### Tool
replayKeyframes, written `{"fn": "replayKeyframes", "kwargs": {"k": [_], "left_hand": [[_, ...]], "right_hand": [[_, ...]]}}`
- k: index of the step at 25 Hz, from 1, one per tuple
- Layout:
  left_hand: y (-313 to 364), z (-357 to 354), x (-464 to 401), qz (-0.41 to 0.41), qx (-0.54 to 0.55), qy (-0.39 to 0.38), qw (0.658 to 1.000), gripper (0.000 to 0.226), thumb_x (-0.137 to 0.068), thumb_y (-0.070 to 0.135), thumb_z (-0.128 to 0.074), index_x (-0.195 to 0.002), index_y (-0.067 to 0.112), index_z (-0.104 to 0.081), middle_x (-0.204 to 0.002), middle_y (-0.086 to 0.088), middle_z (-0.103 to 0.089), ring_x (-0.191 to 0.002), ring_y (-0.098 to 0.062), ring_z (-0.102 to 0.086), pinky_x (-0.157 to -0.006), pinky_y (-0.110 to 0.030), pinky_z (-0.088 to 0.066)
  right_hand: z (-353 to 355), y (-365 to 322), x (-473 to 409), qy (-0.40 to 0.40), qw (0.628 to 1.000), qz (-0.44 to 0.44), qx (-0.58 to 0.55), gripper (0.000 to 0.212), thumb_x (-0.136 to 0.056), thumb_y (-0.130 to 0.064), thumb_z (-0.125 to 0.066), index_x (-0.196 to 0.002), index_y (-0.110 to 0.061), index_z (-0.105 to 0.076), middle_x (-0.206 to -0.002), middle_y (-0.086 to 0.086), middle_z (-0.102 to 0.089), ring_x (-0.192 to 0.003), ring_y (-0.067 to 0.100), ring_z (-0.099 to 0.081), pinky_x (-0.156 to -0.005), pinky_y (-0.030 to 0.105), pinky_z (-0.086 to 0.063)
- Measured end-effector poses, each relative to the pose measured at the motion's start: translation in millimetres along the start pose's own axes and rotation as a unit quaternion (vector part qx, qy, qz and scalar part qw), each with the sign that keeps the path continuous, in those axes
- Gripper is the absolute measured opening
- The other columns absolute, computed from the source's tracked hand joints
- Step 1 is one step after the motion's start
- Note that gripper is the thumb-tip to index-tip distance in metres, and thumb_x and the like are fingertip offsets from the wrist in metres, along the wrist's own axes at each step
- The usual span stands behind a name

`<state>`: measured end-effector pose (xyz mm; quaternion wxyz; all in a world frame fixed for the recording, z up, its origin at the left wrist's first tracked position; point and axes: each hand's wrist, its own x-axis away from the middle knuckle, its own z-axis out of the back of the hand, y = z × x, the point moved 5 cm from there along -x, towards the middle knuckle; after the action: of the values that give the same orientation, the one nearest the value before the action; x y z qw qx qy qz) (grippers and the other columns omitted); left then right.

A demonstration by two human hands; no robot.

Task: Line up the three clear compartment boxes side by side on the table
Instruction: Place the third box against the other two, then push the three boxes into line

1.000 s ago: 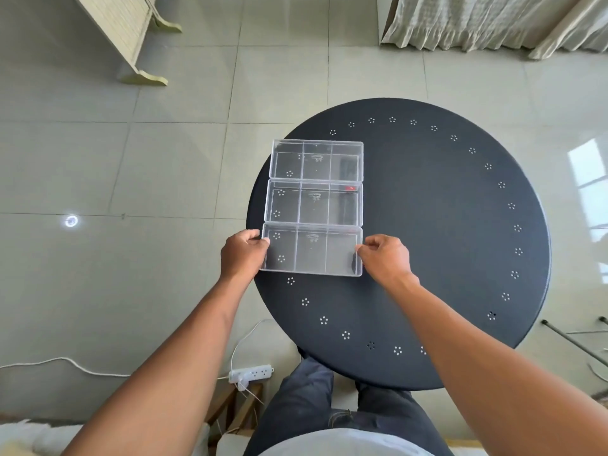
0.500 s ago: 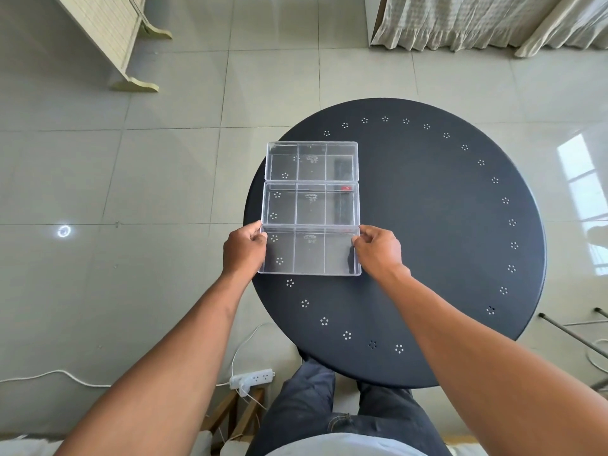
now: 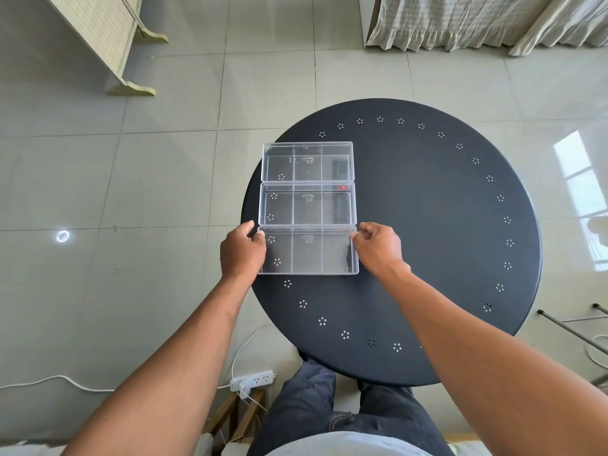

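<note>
1. Nearest to you are your dark trousers [image 3: 316,403], with a white power strip [image 3: 252,380] and its cable on the tiled floor [image 3: 158,179] just left of them.
2. Both your forearms reach forward over the near-left part of the round black counter [image 3: 427,225], which has a ring of small flower-shaped hole clusters near its rim.
3. Your left hand [image 3: 241,251] is curled against the left end of the nearest clear box [image 3: 307,251], thumb at its far-left corner, fingers closed onto the end wall.
4. Your right hand [image 3: 378,248] pinches the right end of that same box near its far-right corner, fingers bent and narrow. So both hands hold the nearest clear box between them.
5. That box lies flat on the counter near the left rim, with three compartments in a row. Its far long edge touches the middle clear box [image 3: 307,204], or sits slightly under its rim; I cannot tell which.
6. The middle clear box carries a small red mark at its far-right corner, and its far long side meets the farthest clear box [image 3: 307,162].
7. All three boxes sit long side to long side in one column running away from you, ends roughly flush.
8. Beyond the counter, a pale folding screen [image 3: 98,31] stands far left and curtains [image 3: 477,18] hang far right.
</note>
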<state>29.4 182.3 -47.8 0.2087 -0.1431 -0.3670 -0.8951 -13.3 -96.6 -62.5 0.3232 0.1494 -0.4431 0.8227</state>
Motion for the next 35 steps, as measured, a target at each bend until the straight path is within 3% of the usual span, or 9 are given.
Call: {"fn": "replayKeyframes", "kwargs": {"k": [2, 4, 5, 9, 12, 15, 21, 27, 35], "left_hand": [[14.0, 7.5, 10.2, -0.052, -0.035, 0.066, 0.996, 0.038, -0.095, 0.02, -0.056, -0.13, 0.012, -0.068, -0.129, -0.01, -0.073, -0.122, -0.033, -0.064, -0.102, -0.042, -0.052], [34.4, 6.2, 23.8, -0.129, -0.049, 0.108, 0.985, 0.036, -0.094, 0.015, -0.057, -0.128, 0.01, -0.068, -0.132, -0.01, -0.071, -0.122, -0.034, -0.063, -0.099, -0.044, -0.051], [45.9, 1.1, 32.3, -0.159, -0.05, 0.108, 0.98, 0.034, -0.094, 0.013, -0.058, -0.127, 0.009, -0.069, -0.133, -0.009, -0.07, -0.123, -0.034, -0.062, -0.099, -0.043, -0.05], [91.1, -43.5, 67.2, -0.225, -0.049, 0.049, 0.972, 0.037, -0.096, 0.013, -0.059, -0.131, 0.008, -0.067, -0.143, -0.009, -0.064, -0.133, -0.03, -0.056, -0.109, -0.04, -0.044], [121.2, -87.4, 91.7, -0.254, -0.053, 0.001, 0.966, 0.038, -0.095, 0.011, -0.058, -0.133, 0.008, -0.066, -0.147, -0.01, -0.061, -0.137, -0.029, -0.055, -0.112, -0.039, -0.043], [148.1, -129.6, 121.8, -0.271, -0.063, -0.03, 0.96, 0.041, -0.097, 0.011, -0.055, -0.137, 0.009, -0.063, -0.151, -0.009, -0.057, -0.139, -0.027, -0.054, -0.114, -0.037, -0.04], [161.7, -211.2, 145.1, -0.273, -0.141, -0.09, 0.947, 0.051, -0.104, 0.019, -0.046, -0.153, 0.005, -0.041, -0.167, -0.014, -0.032, -0.157, -0.026, -0.024, -0.124, -0.036, -0.021], [144.4, -260.0, 125.8, -0.275, -0.232, -0.097, 0.928, 0.063, -0.106, 0.028, -0.041, -0.159, 0.0, -0.02, -0.171, -0.021, -0.011, -0.16, -0.034, -0.005, -0.13, -0.046, -0.007], [121.4, -294.8, 95.1, -0.317, -0.294, -0.03, 0.901, 0.068, -0.105, 0.04, -0.029, -0.158, -0.002, -0.021, -0.17, -0.023, -0.016, -0.159, -0.037, -0.011, -0.129, -0.054, -0.01]], "right_hand": [[10.6, -2.0, 4.7, 0.007, 1.0, 0.004, -0.005, 0.023, -0.093, -0.016, -0.055, -0.073, -0.011, -0.046, -0.071, 0.012, -0.04, -0.072, 0.032, -0.029, -0.058, 0.032, -0.033], [24.9, 2.1, 8.9, 0.015, 1.0, 0.0, -0.013, 0.02, -0.098, -0.019, -0.056, -0.092, -0.005, -0.068, -0.081, 0.02, -0.064, -0.086, 0.048, -0.049, -0.07, 0.034, -0.05], [34.5, 6.2, 10.6, 0.021, 1.0, -0.001, -0.019, 0.023, -0.1, -0.022, -0.056, -0.103, -0.005, -0.071, -0.088, 0.018, -0.071, -0.088, 0.043, -0.059, -0.078, 0.035, -0.054], [80.2, 31.3, 10.2, 0.055, 0.998, 0.004, -0.019, 0.033, -0.099, -0.022, -0.053, -0.115, 0.005, -0.063, -0.076, 0.02, -0.059, -0.073, 0.026, -0.048, -0.079, 0.049, -0.059], [117.7, 51.8, 12.8, 0.073, 0.997, 0.01, -0.012, 0.037, -0.101, -0.021, -0.053, -0.123, 0.008, -0.059, -0.11, 0.028, -0.071, -0.106, 0.044, -0.061, -0.093, 0.054, -0.057], [151.8, 75.0, 9.1, 0.059, 0.997, 0.027, 0.029, 0.042, -0.105, -0.029, -0.053, -0.138, -0.005, -0.063, -0.122, 0.016, -0.075, -0.125, 0.036, -0.061, -0.104, 0.042, -0.05], [171.5, 107.7, -23.7, 0.039, 0.974, 0.147, 0.17, 0.056, -0.109, -0.03, -0.049, -0.157, -0.003, -0.039, -0.169, 0.013, -0.034, -0.159, 0.028, -0.022, -0.126, 0.035, -0.017], [151.2, 125.4, -56.2, 0.028, 0.942, 0.229, 0.246, 0.06, -0.107, -0.029, -0.051, -0.157, 0.002, -0.036, -0.171, 0.02, -0.024, -0.161, 0.037, -0.014, -0.126, 0.054, -0.023], [118.5, 151.6, -87.9, 0.043, 0.898, 0.276, 0.34, 0.067, -0.108, -0.04, -0.042, -0.159, 0.002, -0.032, -0.172, 0.022, -0.02, -0.161, 0.037, -0.012, -0.128, 0.058, -0.008]]}}
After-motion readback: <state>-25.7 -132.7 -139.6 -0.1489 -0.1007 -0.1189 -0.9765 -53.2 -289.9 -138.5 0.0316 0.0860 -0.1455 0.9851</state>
